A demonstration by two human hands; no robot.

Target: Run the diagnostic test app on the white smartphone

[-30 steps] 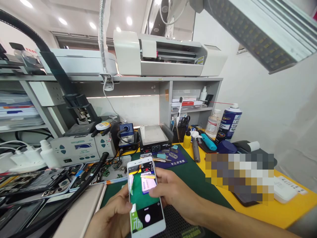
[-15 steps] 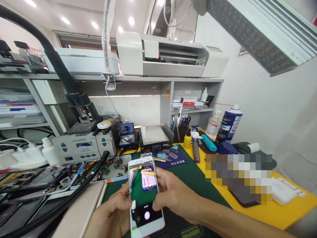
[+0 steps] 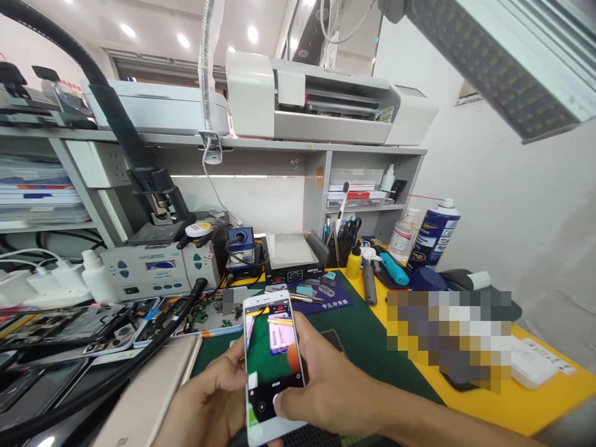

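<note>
On the yellow tabletop (image 3: 526,406): a green mat (image 3: 365,341), a yellow bottle (image 3: 354,264) near the back edge, a white box (image 3: 532,365) by the right edge.

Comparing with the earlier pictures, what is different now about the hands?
The thumb of the right hand moved down the phone, from around its middle to nearer its lower end. Nothing was gripped or released. The left hand holds the phone as before; the spray can stands where it stood.
</note>
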